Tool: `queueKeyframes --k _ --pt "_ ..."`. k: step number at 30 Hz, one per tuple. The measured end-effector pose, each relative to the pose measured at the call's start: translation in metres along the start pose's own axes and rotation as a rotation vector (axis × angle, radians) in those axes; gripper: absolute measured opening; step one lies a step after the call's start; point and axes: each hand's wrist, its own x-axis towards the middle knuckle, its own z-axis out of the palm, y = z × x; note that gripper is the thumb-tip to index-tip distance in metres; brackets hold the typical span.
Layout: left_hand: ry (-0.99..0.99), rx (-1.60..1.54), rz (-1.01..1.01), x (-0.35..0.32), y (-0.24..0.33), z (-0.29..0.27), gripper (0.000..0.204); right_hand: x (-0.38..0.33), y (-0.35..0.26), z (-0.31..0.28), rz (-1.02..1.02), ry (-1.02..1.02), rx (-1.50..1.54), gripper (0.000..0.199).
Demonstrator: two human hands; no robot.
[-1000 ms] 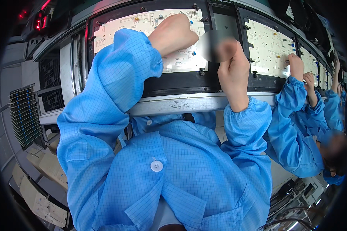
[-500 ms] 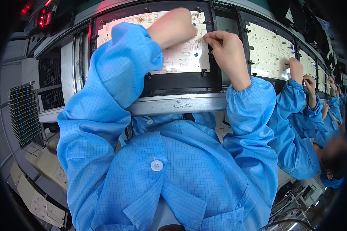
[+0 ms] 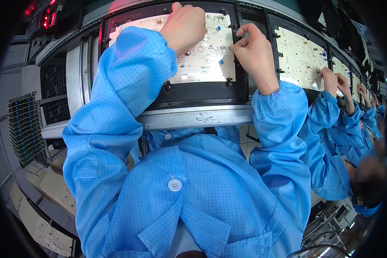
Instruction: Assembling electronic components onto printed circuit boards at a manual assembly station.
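Note:
In front of me a white circuit board (image 3: 211, 76) lies in a black frame (image 3: 198, 93). My left hand (image 3: 185, 26) is curled over the upper middle of the board, palm down; its fingertips are mostly hidden behind the knuckles. At the board's right edge my right hand (image 3: 256, 50) has thumb and a finger brought together, with another finger bent above them; whatever they grip is too small to make out. Nearby on the board sit a blue part (image 3: 221, 62), another blue part (image 3: 219, 29), a small dark round part (image 3: 188, 53) and a yellow part (image 3: 159, 21).
A metal rail (image 3: 198, 118) runs along the near side of the line. Right of my frame, a second board (image 3: 299, 64) has a co-worker's hands (image 3: 330, 81) at its edge. A rack of stacked boards (image 3: 25, 129) stands at the left. Red lights (image 3: 49, 19) glow far left.
My left hand has drawn back to the left and away from the right hand, uncovering the board's middle. The right hand has shifted slightly, and one of its fingers has lifted.

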Motion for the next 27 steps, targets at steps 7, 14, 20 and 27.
queueKeyframes --k 7,14,20,27 --pt "-0.008 0.085 0.033 -0.003 0.002 0.002 0.016 0.002 -0.001 0.000 0.045 -0.014 0.015 0.028" --pt "0.149 -0.242 0.001 -0.010 0.004 -0.002 0.017 0.000 -0.006 0.003 0.056 0.000 0.011 0.028" --pt "0.110 -0.380 -0.072 -0.018 0.011 -0.018 0.016 -0.013 -0.028 0.011 -0.030 0.106 -0.259 0.023" --pt "0.141 -0.483 -0.037 -0.008 0.007 -0.020 0.019 -0.019 -0.008 0.004 -0.125 0.178 -0.067 0.017"
